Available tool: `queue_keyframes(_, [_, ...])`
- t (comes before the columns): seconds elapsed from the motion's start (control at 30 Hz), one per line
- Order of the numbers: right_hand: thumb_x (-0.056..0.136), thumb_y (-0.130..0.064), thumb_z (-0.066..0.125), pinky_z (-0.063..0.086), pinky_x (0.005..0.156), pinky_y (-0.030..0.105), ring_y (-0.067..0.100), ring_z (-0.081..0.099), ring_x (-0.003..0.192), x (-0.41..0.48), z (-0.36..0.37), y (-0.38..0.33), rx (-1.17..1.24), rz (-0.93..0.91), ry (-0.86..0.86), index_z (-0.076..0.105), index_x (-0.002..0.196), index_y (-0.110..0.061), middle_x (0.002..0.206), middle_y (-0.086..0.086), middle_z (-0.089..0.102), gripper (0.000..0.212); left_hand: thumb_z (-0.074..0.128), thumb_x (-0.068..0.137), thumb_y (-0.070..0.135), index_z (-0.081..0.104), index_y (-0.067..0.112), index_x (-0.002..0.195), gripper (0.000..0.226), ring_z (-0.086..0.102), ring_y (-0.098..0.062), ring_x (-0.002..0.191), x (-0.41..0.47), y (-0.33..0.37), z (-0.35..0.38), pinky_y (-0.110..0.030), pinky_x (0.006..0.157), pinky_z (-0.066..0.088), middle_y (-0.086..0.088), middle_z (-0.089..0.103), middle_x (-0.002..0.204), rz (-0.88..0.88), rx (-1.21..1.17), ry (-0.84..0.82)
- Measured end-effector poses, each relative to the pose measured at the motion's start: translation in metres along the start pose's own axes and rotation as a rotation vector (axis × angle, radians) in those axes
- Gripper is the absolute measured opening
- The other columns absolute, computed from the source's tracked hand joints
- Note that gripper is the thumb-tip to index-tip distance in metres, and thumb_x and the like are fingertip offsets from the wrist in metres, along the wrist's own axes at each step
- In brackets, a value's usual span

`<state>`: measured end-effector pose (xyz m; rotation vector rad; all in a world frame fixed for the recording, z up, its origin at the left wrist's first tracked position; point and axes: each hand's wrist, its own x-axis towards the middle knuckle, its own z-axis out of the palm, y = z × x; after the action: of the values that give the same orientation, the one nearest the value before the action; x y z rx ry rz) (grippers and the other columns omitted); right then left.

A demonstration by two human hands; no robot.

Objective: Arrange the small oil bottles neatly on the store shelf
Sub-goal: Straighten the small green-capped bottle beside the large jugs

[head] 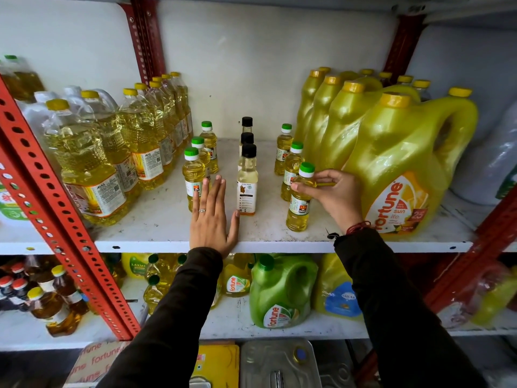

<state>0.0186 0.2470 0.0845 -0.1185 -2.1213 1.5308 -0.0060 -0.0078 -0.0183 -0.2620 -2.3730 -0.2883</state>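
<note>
Small oil bottles stand in three rows on the white shelf (pixel 156 219). The left row has three green-capped yellow bottles, the front one (pixel 192 172) partly behind my left hand (pixel 212 219), which lies flat and open on the shelf between it and the middle row. Three black-capped pale bottles form the middle row, the front one (pixel 246 189) just right of my thumb. On the right stand three more green-capped bottles. My right hand (pixel 333 191) pinches the shoulder of the front right bottle (pixel 300 203), which is upright on the shelf.
Large clear oil bottles (pixel 89 169) crowd the shelf's left side. Big yellow jugs (pixel 402 163) fill the right, close behind my right hand. Red perforated uprights (pixel 42 175) frame the unit. The lower shelf holds a green jug (pixel 282 289) and other bottles.
</note>
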Motion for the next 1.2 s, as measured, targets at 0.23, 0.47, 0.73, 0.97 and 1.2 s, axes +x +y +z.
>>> queue_keyframes(0.23, [0.047, -0.044, 0.096, 0.057, 0.070, 0.022, 0.003, 0.072, 0.078, -0.017, -0.012, 0.000, -0.037, -0.008, -0.006, 0.071, 0.076, -0.028, 0.084, -0.010, 0.076, 0.042, 0.030, 0.101, 0.050, 0.021, 0.003, 0.162, 0.077, 0.003, -0.028, 0.159, 0.001, 0.001, -0.001, -0.037, 0.128, -0.011, -0.014, 0.016, 0.171, -0.002, 0.007, 0.001])
queue_keyframes(0.47, [0.043, -0.045, 0.096, 0.060, 0.072, 0.027, 0.005, 0.074, 0.076, -0.022, -0.016, -0.001, -0.020, 0.014, -0.001, 0.071, 0.074, -0.029, 0.082, -0.009, 0.076, 0.043, 0.027, 0.101, 0.050, 0.020, 0.004, 0.163, 0.077, 0.002, -0.028, 0.160, 0.000, 0.001, 0.000, -0.043, 0.130, -0.002, -0.013, 0.014, 0.172, -0.003, -0.001, -0.008])
queue_keyframes(0.73, [0.047, -0.042, 0.096, 0.055, 0.060, 0.015, -0.004, 0.072, 0.071, -0.027, -0.017, -0.005, -0.003, 0.013, -0.029, 0.071, 0.078, -0.032, 0.085, -0.013, 0.074, 0.042, 0.029, 0.102, 0.050, 0.020, 0.005, 0.163, 0.077, 0.001, -0.027, 0.160, 0.001, 0.001, 0.000, -0.038, 0.129, -0.008, -0.013, 0.015, 0.172, -0.008, -0.014, -0.007])
queue_keyframes(0.97, [0.049, -0.041, 0.096, 0.062, 0.086, 0.042, 0.015, 0.073, 0.097, -0.028, -0.018, -0.005, 0.008, -0.006, -0.046, 0.069, 0.111, -0.020, 0.111, -0.002, 0.074, 0.071, 0.027, 0.102, 0.051, 0.019, 0.006, 0.163, 0.077, 0.002, -0.028, 0.160, 0.000, 0.000, -0.001, -0.038, 0.129, -0.010, -0.013, 0.015, 0.172, -0.013, -0.026, -0.011])
queue_keyframes(1.2, [0.063, -0.046, 0.090, 0.046, 0.100, 0.015, 0.004, 0.059, 0.124, -0.044, -0.019, -0.046, -0.006, -0.280, 0.061, 0.064, 0.124, -0.025, 0.131, -0.008, 0.064, 0.070, 0.028, 0.102, 0.049, 0.020, 0.005, 0.163, 0.075, 0.002, -0.027, 0.159, -0.008, 0.008, -0.001, -0.034, 0.128, -0.013, -0.013, 0.014, 0.171, -0.002, -0.048, -0.003])
